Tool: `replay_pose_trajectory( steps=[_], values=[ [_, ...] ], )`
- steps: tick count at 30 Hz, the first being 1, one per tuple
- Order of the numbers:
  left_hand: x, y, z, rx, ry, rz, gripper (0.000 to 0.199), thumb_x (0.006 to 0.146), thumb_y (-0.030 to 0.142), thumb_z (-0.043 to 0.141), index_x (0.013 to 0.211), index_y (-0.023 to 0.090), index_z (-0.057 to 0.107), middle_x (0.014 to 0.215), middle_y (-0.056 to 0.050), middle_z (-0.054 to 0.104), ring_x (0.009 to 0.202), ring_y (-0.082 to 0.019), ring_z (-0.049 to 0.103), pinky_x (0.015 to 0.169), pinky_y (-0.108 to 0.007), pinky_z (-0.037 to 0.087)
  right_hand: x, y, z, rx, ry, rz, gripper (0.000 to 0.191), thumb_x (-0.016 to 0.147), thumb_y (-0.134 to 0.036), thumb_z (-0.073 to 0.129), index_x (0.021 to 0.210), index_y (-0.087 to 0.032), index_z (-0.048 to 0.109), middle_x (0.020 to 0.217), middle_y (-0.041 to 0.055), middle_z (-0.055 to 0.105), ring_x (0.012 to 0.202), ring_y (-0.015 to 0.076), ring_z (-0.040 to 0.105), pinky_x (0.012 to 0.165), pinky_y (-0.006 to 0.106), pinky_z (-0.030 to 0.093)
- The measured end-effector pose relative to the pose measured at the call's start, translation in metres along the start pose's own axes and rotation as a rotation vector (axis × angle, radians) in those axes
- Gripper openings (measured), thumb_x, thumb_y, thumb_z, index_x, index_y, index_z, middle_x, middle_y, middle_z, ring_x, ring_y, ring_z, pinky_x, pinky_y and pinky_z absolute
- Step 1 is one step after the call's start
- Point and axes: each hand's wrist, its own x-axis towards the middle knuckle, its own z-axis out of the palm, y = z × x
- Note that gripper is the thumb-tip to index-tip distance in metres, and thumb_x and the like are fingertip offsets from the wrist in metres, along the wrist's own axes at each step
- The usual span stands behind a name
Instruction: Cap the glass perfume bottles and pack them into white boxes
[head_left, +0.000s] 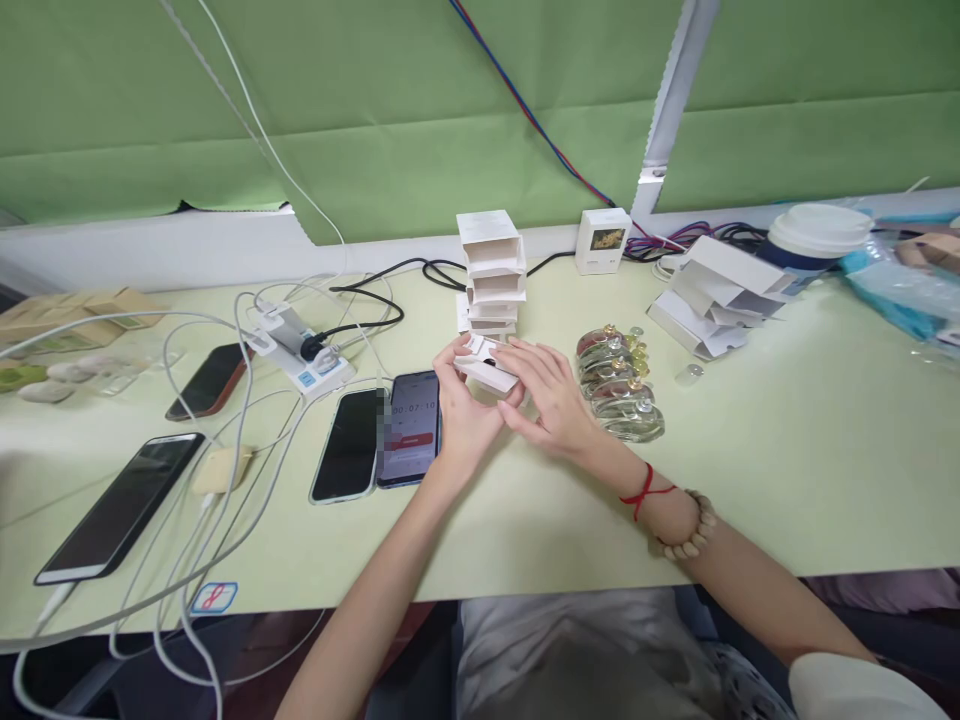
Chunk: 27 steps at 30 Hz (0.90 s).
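Low over the middle of the table, a small white cardboard box [486, 372] is held between both hands. My left hand [466, 420] grips it from the left, thumb and fingers around its side. My right hand [551, 395] is closed on its right end, fingers over the top and thumb below. A dark spot shows at the box's top; its contents cannot be made out. Behind it stands a stack of white boxes [491, 260] with their openings facing me. Just right of my right hand lies a row of glass bottles [621, 385] with yellowish tops.
Left of my hands lie phones, one with a running timer [411, 425], and a power strip [300, 355] with tangled white cables. Farther right are a pile of white boxes [712, 300], a small clear cap [690, 374] and a lidded cup [817, 235]. A picture-fronted box [602, 242] stands behind.
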Motion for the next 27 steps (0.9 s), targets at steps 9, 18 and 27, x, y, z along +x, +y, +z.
replay_pose_trajectory(
  steps=[9, 18, 27],
  values=[
    [-0.018, 0.0, 0.017, 0.013, 0.059, -0.096, 0.065, 0.064, 0.034, 0.075, 0.096, 0.023, 0.019, 0.118, -0.015, 0.04, 0.094, -0.017, 0.059, 0.07, -0.029, 0.049, 0.001, 0.002, -0.006, -0.048, 0.225, 0.058, 0.029, 0.085, -0.034, 0.046, 0.106, -0.02, 0.058, 0.101, 0.0072, 0.062, 0.096, 0.0223, 0.054, 0.085, 0.039, 0.037],
    [-0.014, -0.001, 0.014, 0.046, 0.033, -0.155, 0.074, 0.057, 0.037, 0.078, 0.101, 0.024, 0.02, 0.099, -0.007, 0.052, 0.076, -0.015, 0.061, 0.06, -0.025, 0.045, 0.004, 0.004, -0.005, -0.019, 0.284, 0.236, 0.015, 0.084, -0.019, 0.051, 0.089, -0.02, 0.065, 0.06, -0.0011, 0.055, 0.069, 0.0161, 0.051, 0.071, 0.031, 0.035],
    [-0.023, -0.013, 0.013, 0.102, 0.023, -0.128, 0.076, 0.057, 0.035, 0.077, 0.11, 0.024, 0.023, 0.1, -0.005, 0.053, 0.07, -0.014, 0.061, 0.059, -0.026, 0.044, 0.004, -0.002, -0.006, -0.024, 0.221, 0.328, 0.015, 0.077, -0.026, 0.057, 0.084, -0.02, 0.069, 0.049, -0.0045, 0.045, 0.052, 0.0111, 0.045, 0.063, 0.027, 0.036]
  ],
)
